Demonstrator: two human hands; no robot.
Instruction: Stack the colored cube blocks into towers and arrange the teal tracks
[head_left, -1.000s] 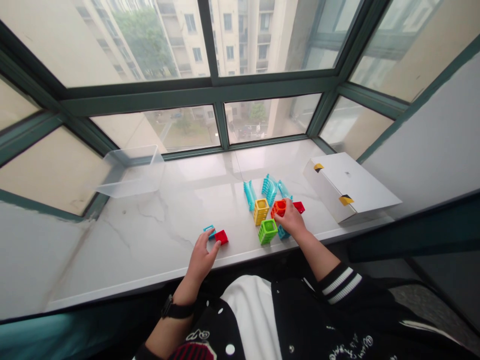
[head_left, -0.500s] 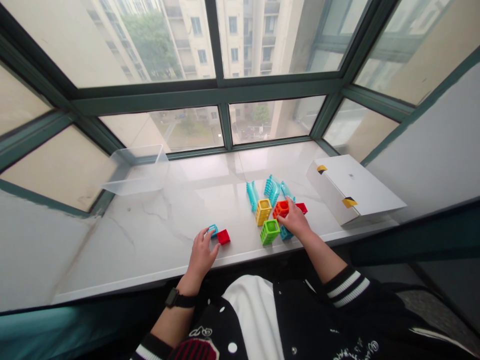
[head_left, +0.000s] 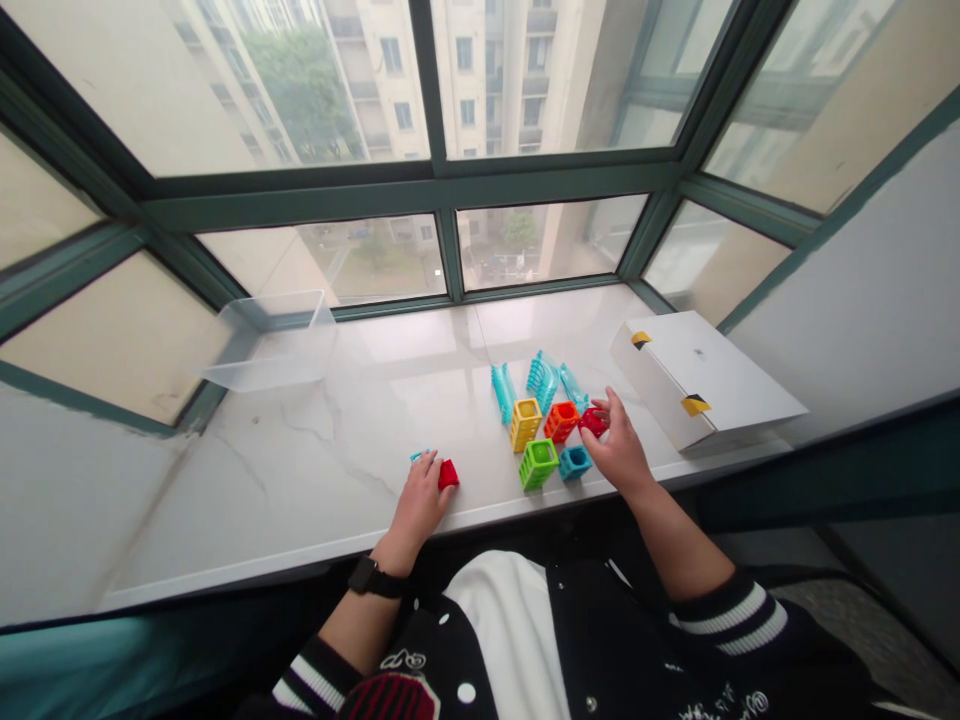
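Observation:
My left hand (head_left: 421, 498) is closed around a small red block (head_left: 448, 474), fingers on its left and thumb at its front. A light-blue piece (head_left: 418, 456) shows partly behind those fingers. On the right, my right hand (head_left: 621, 450) has its thumb and fingers around a red toy piece (head_left: 592, 422), partly hidden by them. Just left of this hand stand hollow lattice blocks: an orange-red one (head_left: 561, 423), a yellow one (head_left: 525, 426), a green one (head_left: 538, 466) and a blue one (head_left: 574, 462).
Translucent turquoise curved pieces, one of them a wide slatted chute (head_left: 542, 377), lie behind the blocks. A clear plastic bin (head_left: 274, 372) stands at the back left of the white sill (head_left: 360, 400). A white box (head_left: 724, 380) with yellow-black tape sits at the right.
My right hand has moved from the orange-red block rightward to the red piece. My left hand has shifted right, from beside the light-blue piece onto the red block.

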